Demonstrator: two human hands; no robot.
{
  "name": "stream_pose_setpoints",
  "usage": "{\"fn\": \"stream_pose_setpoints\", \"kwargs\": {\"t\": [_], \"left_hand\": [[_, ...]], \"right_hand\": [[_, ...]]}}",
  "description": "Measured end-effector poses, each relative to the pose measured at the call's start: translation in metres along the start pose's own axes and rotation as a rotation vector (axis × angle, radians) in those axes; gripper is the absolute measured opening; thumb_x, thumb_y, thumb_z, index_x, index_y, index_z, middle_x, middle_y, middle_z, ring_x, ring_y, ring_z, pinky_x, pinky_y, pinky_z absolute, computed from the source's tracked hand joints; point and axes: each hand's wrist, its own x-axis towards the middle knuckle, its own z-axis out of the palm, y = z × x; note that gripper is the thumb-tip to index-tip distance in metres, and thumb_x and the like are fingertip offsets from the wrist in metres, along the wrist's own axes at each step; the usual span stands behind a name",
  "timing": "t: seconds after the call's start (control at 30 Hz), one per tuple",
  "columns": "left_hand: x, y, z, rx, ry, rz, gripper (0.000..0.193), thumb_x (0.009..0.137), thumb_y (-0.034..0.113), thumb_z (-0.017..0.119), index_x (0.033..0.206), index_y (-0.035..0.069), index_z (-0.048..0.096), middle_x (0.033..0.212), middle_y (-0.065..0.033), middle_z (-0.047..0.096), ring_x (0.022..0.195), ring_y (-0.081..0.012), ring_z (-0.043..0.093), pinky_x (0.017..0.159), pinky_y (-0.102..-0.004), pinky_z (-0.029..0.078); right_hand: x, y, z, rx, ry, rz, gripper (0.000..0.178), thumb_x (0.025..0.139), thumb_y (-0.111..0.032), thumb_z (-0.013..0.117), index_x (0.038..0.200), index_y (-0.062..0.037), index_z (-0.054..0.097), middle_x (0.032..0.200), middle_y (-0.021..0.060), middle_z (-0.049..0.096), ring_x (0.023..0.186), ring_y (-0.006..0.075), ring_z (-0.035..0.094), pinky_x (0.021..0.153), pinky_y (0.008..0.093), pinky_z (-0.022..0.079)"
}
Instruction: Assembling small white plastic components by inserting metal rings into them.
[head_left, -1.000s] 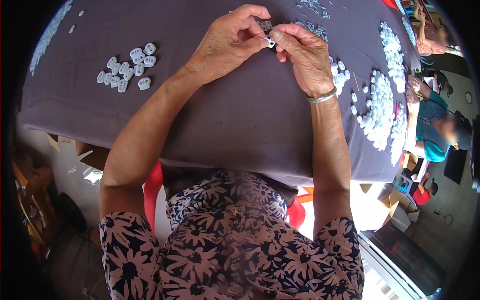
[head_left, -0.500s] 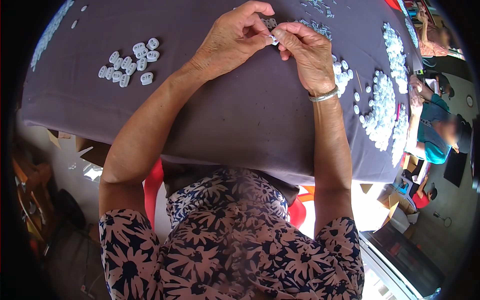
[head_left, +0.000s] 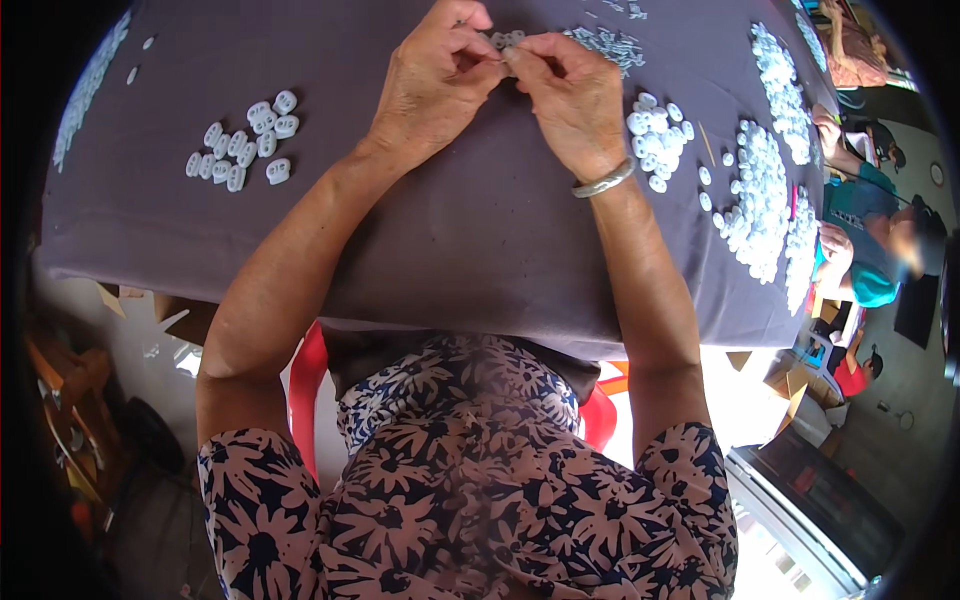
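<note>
Over the far middle of the table, my left hand (head_left: 435, 85) and my right hand (head_left: 580, 105) meet at the fingertips. Both are closed in a pinch around a small white plastic piece, now almost wholly hidden by the fingers. The left hand's index finger arches above its thumb. Just beyond the fingertips lie several small pale pieces with holes (head_left: 508, 38), partly covered by the hands. To the left sits a loose group of white two-hole cord locks (head_left: 237, 146). A cluster of rounded white plastic parts (head_left: 657, 140) lies right of my right hand.
Small metallic-looking pieces (head_left: 612, 45) are heaped beyond my right hand. Larger heaps of white parts (head_left: 762, 200) line the table's right side, near a thin stick (head_left: 707, 143). Another pale heap (head_left: 90, 95) lies far left. A co-worker in teal (head_left: 862, 235) is at the right.
Both hands have shifted slightly left and away in the picture, still together. The white piece, visible between the fingertips before, is now mostly covered. The table's contents also appear shifted slightly left.
</note>
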Motion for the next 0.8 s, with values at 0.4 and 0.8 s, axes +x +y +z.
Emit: {"fn": "stream_pose_setpoints", "kwargs": {"t": [0.4,0.8], "left_hand": [[0.012,0.030,-0.001,0.194,-0.122,-0.961,0.026,0.087,0.004,0.065,0.111,0.005,0.055,0.083,0.0009,0.064,0.071,-0.0025,0.054,0.056,-0.0189,0.043],[0.016,0.028,0.003,0.114,-0.138,-0.844,0.021,0.084,-0.005,0.063,0.100,0.005,0.053,0.077,0.0043,0.054,0.068,-0.0007,0.049,0.061,-0.0172,0.042]], "right_hand": [[0.009,-0.035,-0.054,0.053,0.023,0.151,0.013,0.085,-0.009,0.063,0.076,-0.0033,0.056,0.071,0.0114,0.062,0.058,0.0241,0.060,0.053,0.0310,0.049],[-0.032,0.007,-0.101,-0.376,-0.194,-0.185,0.013,0.081,-0.003,0.070,0.094,-0.0054,0.069,0.079,-0.0009,0.064,0.067,0.0056,0.056,0.058,0.0188,0.043]]}}
